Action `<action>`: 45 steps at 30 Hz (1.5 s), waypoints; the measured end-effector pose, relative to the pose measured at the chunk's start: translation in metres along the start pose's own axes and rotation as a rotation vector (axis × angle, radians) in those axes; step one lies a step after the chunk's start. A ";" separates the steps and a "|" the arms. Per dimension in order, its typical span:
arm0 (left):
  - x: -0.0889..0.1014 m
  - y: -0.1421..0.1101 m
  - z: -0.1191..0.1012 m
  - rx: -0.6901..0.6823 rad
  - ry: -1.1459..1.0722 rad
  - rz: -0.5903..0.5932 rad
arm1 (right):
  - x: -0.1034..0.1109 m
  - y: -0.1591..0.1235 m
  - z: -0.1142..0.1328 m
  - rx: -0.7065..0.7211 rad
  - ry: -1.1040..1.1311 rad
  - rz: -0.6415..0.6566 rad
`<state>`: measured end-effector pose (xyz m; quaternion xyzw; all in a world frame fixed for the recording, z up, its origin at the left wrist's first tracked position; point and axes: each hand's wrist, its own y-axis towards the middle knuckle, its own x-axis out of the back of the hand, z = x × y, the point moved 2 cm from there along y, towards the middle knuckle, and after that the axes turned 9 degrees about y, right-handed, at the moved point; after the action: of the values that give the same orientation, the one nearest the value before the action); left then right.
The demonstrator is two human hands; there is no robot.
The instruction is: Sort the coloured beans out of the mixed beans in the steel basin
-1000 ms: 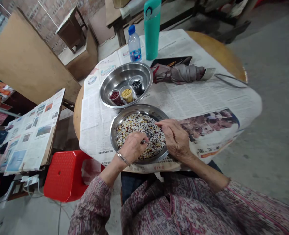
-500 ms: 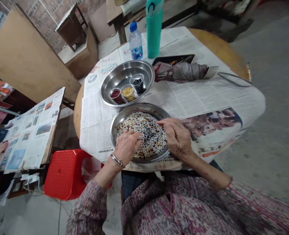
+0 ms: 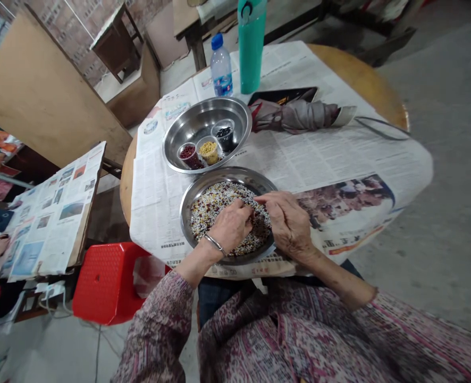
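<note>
A metal basin [image 3: 186, 213] in front of me holds a mix of white rice with red, yellow and black beans [image 3: 215, 205]. My left hand [image 3: 232, 226], a silver bangle on its wrist, is over the middle of the mix with its fingers curled and pinched together. Close by on the right, my right hand [image 3: 289, 223] hangs over the basin's rim, its fingers bent and closed. What either hand holds is too small or hidden to name. A second metal basin [image 3: 175, 130] behind holds cups of red beans [image 3: 188, 154], yellow beans [image 3: 209, 151] and black beans [image 3: 225, 135].
Newspaper [image 3: 159, 207] covers the round table. A water bottle [image 3: 221, 69], a green bottle [image 3: 251, 53], a dark flat device [image 3: 287, 96] and a folded umbrella [image 3: 295, 116] lie or stand behind. A red stool [image 3: 103, 282] and another person's hand [image 3: 0, 244] are at left.
My left hand has moved right across the mix, from the basin's left side to near my right hand. My right hand has barely moved.
</note>
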<state>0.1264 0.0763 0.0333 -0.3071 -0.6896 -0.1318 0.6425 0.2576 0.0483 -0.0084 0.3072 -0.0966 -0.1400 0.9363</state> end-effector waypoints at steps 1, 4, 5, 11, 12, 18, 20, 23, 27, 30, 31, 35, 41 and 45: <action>0.002 0.001 -0.001 0.015 0.020 0.008 | 0.000 0.000 0.000 -0.003 -0.002 0.001; 0.007 -0.003 0.003 0.052 0.040 -0.003 | 0.000 0.000 0.001 -0.002 -0.003 0.003; 0.009 -0.007 0.006 0.065 0.032 -0.017 | 0.000 0.000 0.001 0.003 -0.002 0.003; 0.024 -0.052 0.024 0.124 -0.016 0.002 | 0.000 0.001 0.002 0.001 -0.001 -0.002; 0.026 -0.058 0.024 0.115 -0.024 0.027 | 0.000 0.001 0.002 -0.002 -0.002 0.000; 0.021 -0.057 0.016 0.153 0.011 -0.015 | 0.000 0.000 0.001 -0.011 -0.004 0.010; 0.015 -0.046 0.012 0.075 0.050 -0.044 | 0.000 0.000 0.001 -0.013 -0.009 0.009; 0.008 -0.028 0.008 -0.019 0.105 -0.039 | 0.000 0.000 0.001 0.012 -0.002 0.003; 0.006 -0.012 0.008 -0.087 0.075 0.006 | 0.000 0.000 0.001 0.037 0.006 0.006; 0.007 -0.005 0.006 -0.083 0.077 0.034 | 0.000 0.001 0.001 0.031 0.000 0.010; 0.008 -0.003 0.004 -0.070 0.087 0.045 | 0.000 0.001 0.001 0.032 0.000 0.011; 0.008 0.006 -0.002 -0.006 0.141 0.080 | 0.000 0.000 0.000 0.046 0.000 0.014; 0.012 -0.004 0.008 0.103 0.096 -0.009 | -0.001 0.001 0.000 0.049 -0.006 0.011; 0.021 -0.034 0.020 0.050 -0.006 0.017 | 0.000 0.002 0.001 0.042 0.000 0.018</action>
<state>0.0902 0.0672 0.0579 -0.2973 -0.6919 -0.1081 0.6490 0.2575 0.0494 -0.0064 0.3261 -0.1022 -0.1296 0.9308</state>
